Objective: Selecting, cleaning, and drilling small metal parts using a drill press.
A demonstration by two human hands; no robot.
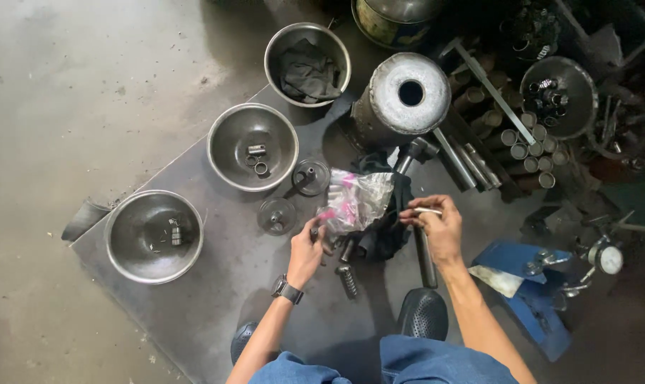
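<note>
My left hand (307, 250), with a watch on its wrist, grips the lower corner of a clear plastic bag (356, 199) that has pink pieces inside. My right hand (436, 226) pinches a thin pale metal ring or strip just right of the bag. Both hands hover over a dark cloth (386, 227) and a long metal rod (423, 249) lying on a grey metal sheet (216, 299). A threaded stud (346, 279) lies below the left hand.
Three steel bowls sit on the sheet: one (154, 235) at the left with small parts, one (252, 146) with rings, one (307, 54) with a dark rag. A large metal cylinder (400, 99), several tubes (521, 146), round discs (277, 215) and blue tool (528, 284) surround.
</note>
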